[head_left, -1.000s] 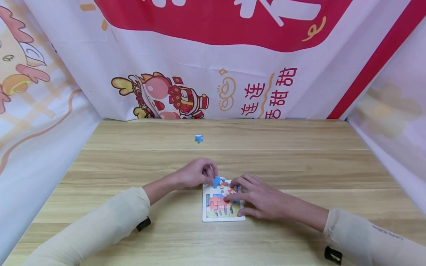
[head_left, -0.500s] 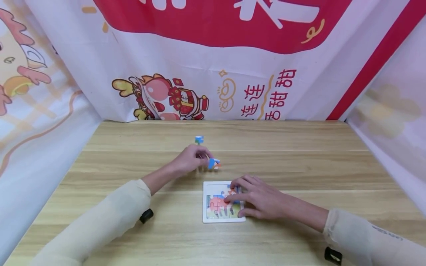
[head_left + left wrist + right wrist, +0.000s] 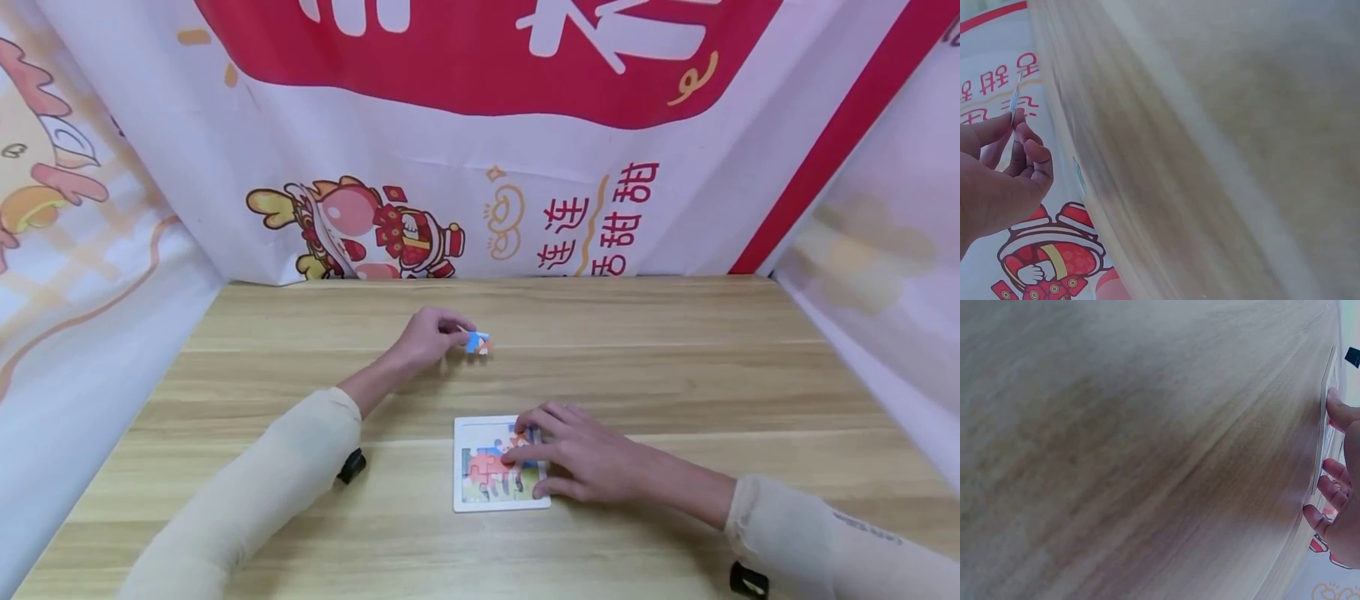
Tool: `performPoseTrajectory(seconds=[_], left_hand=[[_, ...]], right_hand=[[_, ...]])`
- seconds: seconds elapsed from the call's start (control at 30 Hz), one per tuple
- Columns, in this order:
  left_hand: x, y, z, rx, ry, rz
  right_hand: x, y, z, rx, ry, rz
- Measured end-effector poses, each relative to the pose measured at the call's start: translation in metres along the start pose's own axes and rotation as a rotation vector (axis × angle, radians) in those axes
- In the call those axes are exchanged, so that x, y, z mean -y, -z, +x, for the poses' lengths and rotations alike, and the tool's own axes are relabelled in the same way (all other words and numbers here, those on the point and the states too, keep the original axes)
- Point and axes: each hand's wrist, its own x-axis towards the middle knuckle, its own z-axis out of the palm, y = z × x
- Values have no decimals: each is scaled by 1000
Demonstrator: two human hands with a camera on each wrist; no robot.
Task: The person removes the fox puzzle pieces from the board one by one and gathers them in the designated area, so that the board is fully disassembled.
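Note:
Above the far half of the table, my left hand [image 3: 427, 340] pinches a jigsaw piece [image 3: 477, 342] in blue, orange and white between thumb and fingers. Seen edge-on in the left wrist view, the same piece [image 3: 1015, 100] points up from the fingertips. My right hand [image 3: 585, 457] rests with spread fingers on a partly filled jigsaw puzzle [image 3: 480, 479] in a white tray [image 3: 459, 433]. Its thumb lies at the tray's near right corner, and the fingers cover part of the picture. A second jigsaw piece [image 3: 1079, 176] lies on the table in the left wrist view, hidden by the left hand in the head view.
The wood-grain table [image 3: 675, 367] is bordered by a printed curtain [image 3: 420, 133] at the back and fabric walls on both sides. Beige sleeves [image 3: 255, 492] cover both forearms, with a black clip [image 3: 351, 465] under the left one.
My left hand has lifted the jigsaw piece off the tray's upper part and carried it away toward the back of the table. The right hand has stayed on the puzzle.

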Motion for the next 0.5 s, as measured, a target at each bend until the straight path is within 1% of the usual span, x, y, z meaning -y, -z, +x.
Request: performPoseTrajectory(seconds=[0.1,0.3,0.5], left_hand=[[0,2,10,-25,4,3],[-1,3,30,-62,13,2],[1,1,43,-87,39,46]], right_hand=[[0,1,1,12,-9,-6],[0,0,1,-1,4,-16],[1,1,0,7,-2,-6]])
